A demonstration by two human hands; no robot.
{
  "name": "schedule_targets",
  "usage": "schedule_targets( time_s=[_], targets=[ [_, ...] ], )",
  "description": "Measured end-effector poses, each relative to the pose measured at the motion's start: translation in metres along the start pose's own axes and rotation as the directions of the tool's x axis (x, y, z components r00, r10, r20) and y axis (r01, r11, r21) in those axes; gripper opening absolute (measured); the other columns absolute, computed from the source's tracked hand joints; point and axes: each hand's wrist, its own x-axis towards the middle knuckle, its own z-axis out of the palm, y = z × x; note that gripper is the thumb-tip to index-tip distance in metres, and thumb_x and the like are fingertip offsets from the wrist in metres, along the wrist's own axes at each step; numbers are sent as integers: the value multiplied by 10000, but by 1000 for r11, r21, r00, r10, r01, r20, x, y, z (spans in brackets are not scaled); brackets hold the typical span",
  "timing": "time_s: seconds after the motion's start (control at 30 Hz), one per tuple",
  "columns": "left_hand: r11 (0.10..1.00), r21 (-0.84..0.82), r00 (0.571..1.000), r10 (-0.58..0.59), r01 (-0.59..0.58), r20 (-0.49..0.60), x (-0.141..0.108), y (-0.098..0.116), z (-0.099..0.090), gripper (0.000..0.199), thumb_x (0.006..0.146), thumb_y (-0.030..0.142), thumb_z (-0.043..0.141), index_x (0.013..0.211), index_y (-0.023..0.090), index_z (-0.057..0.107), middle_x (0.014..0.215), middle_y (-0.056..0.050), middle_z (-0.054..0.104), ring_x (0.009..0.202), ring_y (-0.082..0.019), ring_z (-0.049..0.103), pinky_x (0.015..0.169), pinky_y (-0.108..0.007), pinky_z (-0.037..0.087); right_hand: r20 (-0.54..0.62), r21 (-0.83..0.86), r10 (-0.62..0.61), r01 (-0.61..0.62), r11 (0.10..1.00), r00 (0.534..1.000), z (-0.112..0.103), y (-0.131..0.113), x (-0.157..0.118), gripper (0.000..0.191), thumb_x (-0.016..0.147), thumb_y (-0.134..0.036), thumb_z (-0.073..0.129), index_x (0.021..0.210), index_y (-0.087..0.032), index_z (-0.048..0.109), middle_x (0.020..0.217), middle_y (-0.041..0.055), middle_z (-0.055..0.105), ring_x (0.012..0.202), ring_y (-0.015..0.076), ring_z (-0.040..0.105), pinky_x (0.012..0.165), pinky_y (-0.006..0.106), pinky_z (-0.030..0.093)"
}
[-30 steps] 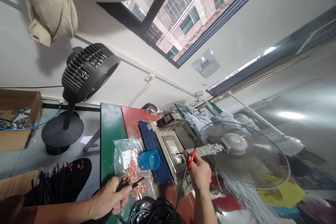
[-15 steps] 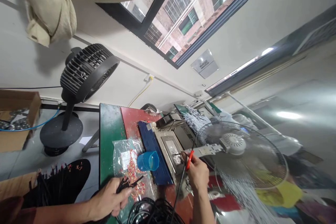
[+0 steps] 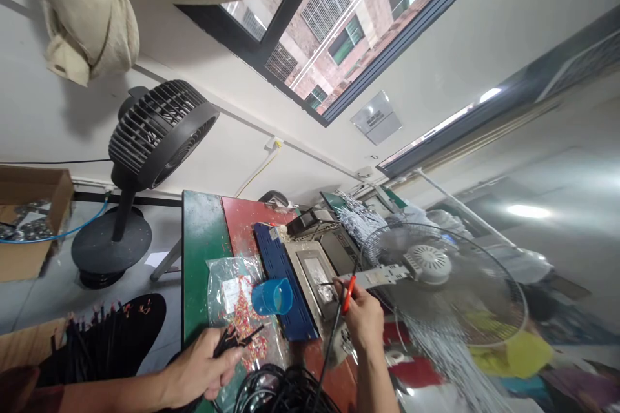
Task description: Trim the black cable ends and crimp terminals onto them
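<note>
My left hand [image 3: 206, 361] is closed around a bunch of black cables [image 3: 232, 339], whose ends poke out past the thumb above the plastic bag. Over the beige machine, my right hand [image 3: 363, 319] grips a slim tool with a red handle [image 3: 348, 295]; its exact kind I cannot make out. A thin dark end sticks out leftward from these fingers, and a black cable [image 3: 329, 348] runs from there down toward the coiled black cable [image 3: 285, 393] at the table's front. Between the hands stands a blue cup [image 3: 272, 297] beside the clear bag [image 3: 217, 284] of small red and yellow bits.
A blue slotted panel [image 3: 285, 284] and a beige machine [image 3: 317, 268] occupy the bench. To the right a caged fan [image 3: 429, 264] reaches close to my right hand. A black floor fan [image 3: 159, 135] stands left of the green table [image 3: 201, 232]. More black cables [image 3: 92, 342] lie at lower left.
The view has shifted very slightly. Both hands keep the same places and the same grips, with no clear movement of the cables or the red-handled tool.
</note>
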Motion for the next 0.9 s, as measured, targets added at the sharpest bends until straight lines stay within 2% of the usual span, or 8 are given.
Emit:
schedule_targets(
  time_s=[0.2,0.4,0.7,0.9],
  targets=[
    [999,28,999,-41,41,-25,-2,7,1,553,681,713,493,799,181,403,551,89,400,402,-16,286,377,-165,262,25,8,-40,40,999,999,-1,2,3,638,669,-653,456,968,-148,707,653,85,678,619,218,589,527,258,386],
    [999,42,1000,-29,30,-11,-5,9,2,551,689,709,486,805,177,404,555,84,408,403,-20,295,380,-171,262,45,13,-80,79,997,996,0,3,6,664,662,-672,449,945,-133,713,644,86,680,596,215,583,517,256,384],
    [999,33,999,-36,36,-24,-3,3,1,565,677,719,490,826,181,406,563,84,410,406,-18,290,382,-172,271,75,-3,-90,90,996,993,-3,0,7,670,656,-669,454,947,-123,712,617,88,674,676,244,617,566,259,396],
    [998,54,999,-33,35,-28,-4,5,2,564,681,723,480,812,179,415,562,82,408,408,-21,299,386,-174,279,86,-8,-98,100,995,991,-4,-1,8,664,648,-671,452,928,-131,719,671,98,695,718,254,634,575,257,402]
  ],
)
